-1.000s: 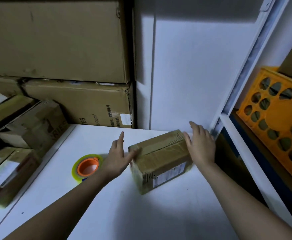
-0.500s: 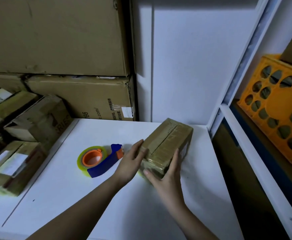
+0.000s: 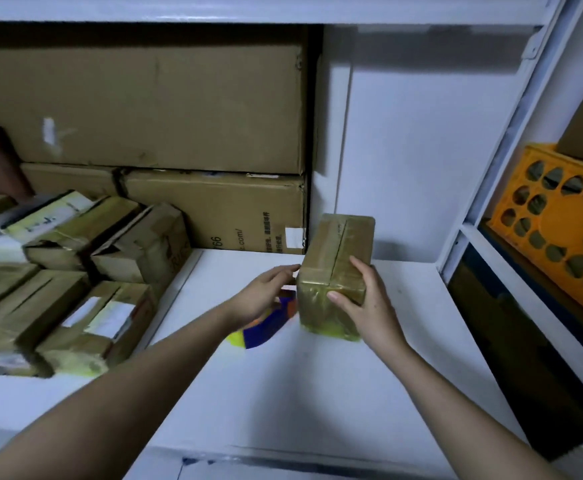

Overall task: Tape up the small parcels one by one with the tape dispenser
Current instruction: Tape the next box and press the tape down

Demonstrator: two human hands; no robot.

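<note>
A small brown parcel (image 3: 338, 258), wrapped in shiny tape, stands on end on the white shelf (image 3: 317, 393). My right hand (image 3: 362, 303) grips its near right corner, thumb on the front face and fingers on the side. My left hand (image 3: 265, 292) reaches beside the parcel's left edge, fingers nearly straight with the tips at the box. Under that hand lies the tape dispenser (image 3: 265, 323), blue with an orange part and a yellow-green roll, mostly hidden.
Several small taped parcels (image 3: 71, 292) are heaped at the left of the shelf. Large cardboard cartons (image 3: 165, 116) are stacked behind. A white wall and shelf upright (image 3: 490, 168) stand at the right, with an orange plastic crate (image 3: 560, 223) beyond.
The parcel has been turned from lying flat to standing on end. My right hand moved from its near end to its right corner. My left hand now covers the dispenser.
</note>
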